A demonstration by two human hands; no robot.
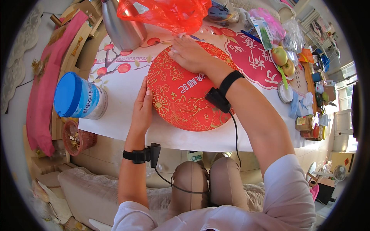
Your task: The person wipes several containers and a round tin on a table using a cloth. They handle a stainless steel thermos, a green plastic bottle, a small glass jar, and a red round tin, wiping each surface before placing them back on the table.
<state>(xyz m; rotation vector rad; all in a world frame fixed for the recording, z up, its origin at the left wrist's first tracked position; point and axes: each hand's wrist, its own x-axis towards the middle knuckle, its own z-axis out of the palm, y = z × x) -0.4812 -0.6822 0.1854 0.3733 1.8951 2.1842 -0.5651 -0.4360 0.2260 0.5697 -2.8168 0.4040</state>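
Note:
A round red box (189, 98) with gold fish and flower patterns lies flat on the table in front of me. My left hand (143, 104) holds its left edge, thumb at the rim and fingers along the side. Across the far left part of the lid, my right hand (189, 56) presses down with its fingers together. Small white bits show at those fingers, perhaps a tissue; most of it is hidden under the hand. Both wrists wear black straps with cabled modules.
A blue-lidded tub (79, 96) stands at the left. Behind the box are a steel flask (123, 29) and a red plastic bag (165, 15). Apples (280, 56), a white round lid (285, 93) and jars (305, 123) line the right side. A basket (78, 138) sits below the left table edge.

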